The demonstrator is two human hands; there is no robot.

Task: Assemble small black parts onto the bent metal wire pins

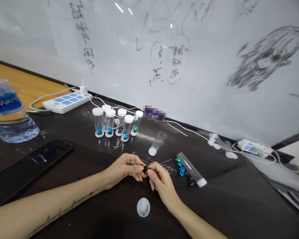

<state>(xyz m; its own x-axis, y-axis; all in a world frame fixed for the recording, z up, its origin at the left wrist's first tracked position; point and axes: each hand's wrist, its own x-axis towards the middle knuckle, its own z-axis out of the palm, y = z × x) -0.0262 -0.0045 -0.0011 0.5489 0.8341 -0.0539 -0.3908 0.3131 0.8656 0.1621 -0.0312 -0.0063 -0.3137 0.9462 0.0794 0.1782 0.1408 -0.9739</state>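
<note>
Above the middle of the dark table, my left hand (pixel 123 169) and my right hand (pixel 162 181) meet, fingertips pinching a small black part (pixel 145 169) between them. Its exact kind is too small to make out. Thin wire-like strands run by the left fingers, with a small green piece (pixel 134 153) at one end. Just beyond the right fingers lie more thin strands (pixel 167 166). Small blue parts (pixel 181 171), a green part (pixel 177 160) and black parts (pixel 190 181) sit right of my right hand. A round whitish cap (pixel 143 207) lies nearer me, below both hands.
Several clear tubes with white caps (pixel 110 113) stand behind my left hand. Other clear tubes (pixel 158 142) lie about. A phone (pixel 32 169) and water bottle (pixel 10 109) occupy the left. Power strips (pixel 69 102) and cables line the whiteboard (pixel 129 66).
</note>
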